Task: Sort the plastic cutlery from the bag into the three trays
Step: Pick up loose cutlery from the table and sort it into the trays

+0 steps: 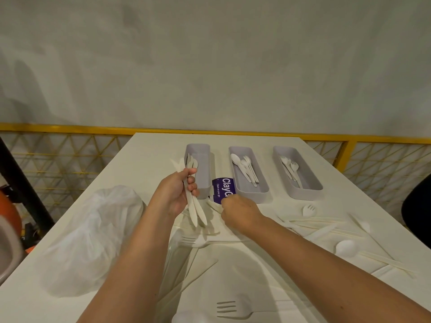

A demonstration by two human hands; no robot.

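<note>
Three grey trays stand in a row at the far side of the white table. The left tray (202, 157) looks bare where it shows, the middle tray (253, 192) holds spoons and the right tray (309, 185) holds forks. My left hand (177, 191) grips a bundle of white plastic knives (194, 210), raised just in front of the left tray. My right hand (240, 212) is down on the table, its fingers pinching another white knife (214, 205). Loose white cutlery (345, 247) lies scattered around my arms. The white plastic bag (93, 234) lies crumpled at the left.
A purple packet (225, 190) lies between the left and middle trays. A white fork (233, 310) lies at the near edge. A yellow mesh fence (70, 159) runs behind the table. A dark object (417, 206) sits past the right edge.
</note>
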